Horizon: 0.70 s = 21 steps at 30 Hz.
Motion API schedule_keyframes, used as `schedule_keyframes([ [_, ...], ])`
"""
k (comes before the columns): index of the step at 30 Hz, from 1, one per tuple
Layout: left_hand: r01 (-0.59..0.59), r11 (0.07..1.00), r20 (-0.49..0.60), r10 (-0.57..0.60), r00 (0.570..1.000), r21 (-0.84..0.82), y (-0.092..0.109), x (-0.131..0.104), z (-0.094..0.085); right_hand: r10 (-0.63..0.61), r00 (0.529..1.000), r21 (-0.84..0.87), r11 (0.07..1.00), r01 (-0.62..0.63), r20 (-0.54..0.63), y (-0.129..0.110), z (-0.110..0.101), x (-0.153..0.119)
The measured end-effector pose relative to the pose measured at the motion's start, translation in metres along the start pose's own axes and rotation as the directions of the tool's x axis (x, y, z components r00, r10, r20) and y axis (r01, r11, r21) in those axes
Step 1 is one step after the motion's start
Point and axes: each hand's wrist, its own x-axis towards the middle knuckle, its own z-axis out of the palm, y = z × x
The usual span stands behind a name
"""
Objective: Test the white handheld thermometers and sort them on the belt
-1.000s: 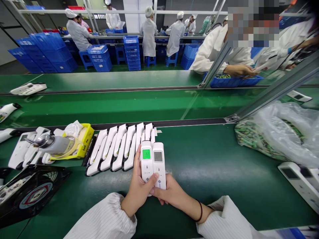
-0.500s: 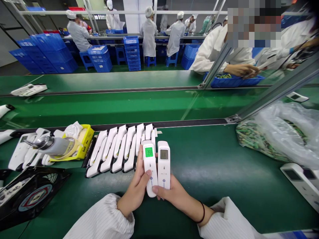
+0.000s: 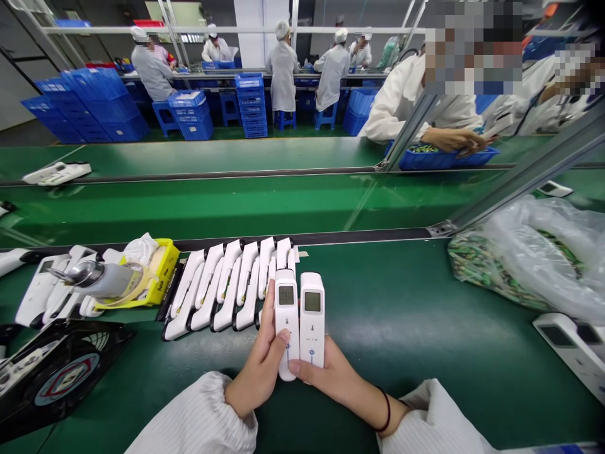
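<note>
My left hand point(image 3: 259, 366) is closed around a white infrared thermometer point(image 3: 286, 328), its thumb resting on the front near the blue mark. Right beside it, my right hand point(image 3: 331, 367) grips a second white thermometer point(image 3: 312, 325), with the thumb across the lower end. Both thermometers stand side by side, screens facing me, and both screens look grey. The fingers behind them are mostly hidden. Just beyond and to the left, several white thermometers point(image 3: 231, 284) lie in a slanted row on the green bench point(image 3: 387, 302).
At left are a yellow basket point(image 3: 165, 277), a metal-topped bottle point(image 3: 106, 277) and a black fan point(image 3: 66, 378). A plastic bag of green parts point(image 3: 501, 271) and more thermometers point(image 3: 562, 343) lie right. A metal post point(image 3: 510, 180) slants across. A co-worker's hands point(image 3: 456, 140) work over a blue tray point(image 3: 444, 160).
The left thermometer's screen has gone from lit green to grey. The right screen's characters have faded. Both hands keep hold, shifted very slightly down in view.
</note>
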Motion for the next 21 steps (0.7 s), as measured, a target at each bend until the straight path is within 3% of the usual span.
schedule_keyframes([
  [17,0.045,0.999,-0.007,-0.045,0.999,-0.024,-0.0017,0.0002,0.0015,-0.019,1.000,-0.049,0.999,0.019,-0.002,0.0031,-0.0035,-0.0006],
  [21,0.062,0.997,-0.002,-0.062,0.998,-0.043,-0.0023,0.0009,0.0014,0.049,0.998,-0.114,0.992,-0.053,-0.039,0.0044,-0.0030,-0.0004],
])
